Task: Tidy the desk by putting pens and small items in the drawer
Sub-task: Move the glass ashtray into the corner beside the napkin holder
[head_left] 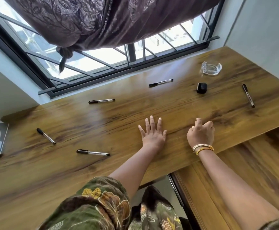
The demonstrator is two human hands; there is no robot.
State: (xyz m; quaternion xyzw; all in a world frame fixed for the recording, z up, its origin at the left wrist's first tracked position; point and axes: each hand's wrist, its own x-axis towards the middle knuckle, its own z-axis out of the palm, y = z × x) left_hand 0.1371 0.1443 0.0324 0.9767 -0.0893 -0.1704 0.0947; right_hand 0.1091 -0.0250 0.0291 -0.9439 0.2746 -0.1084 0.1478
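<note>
Left grip [152, 133] lies flat and empty on the desk [52, 171], right grip [201, 133] loosely curled, holding nothing visible; nearest pen [93, 152] lies left of the left grip, long axis crosswise, others scattered beyond.

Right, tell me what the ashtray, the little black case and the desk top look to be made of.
Ashtray: clear glass, seemingly thick; the wood shows through it and its rim catches light.
Little black case: probably hard plastic, smooth and glossy, with rounded corners and a faint sheen.
Desk top: wood or a wood-grain laminate; the streaky brown grain has a glossy sheen near the window, so which one is unclear.
</note>
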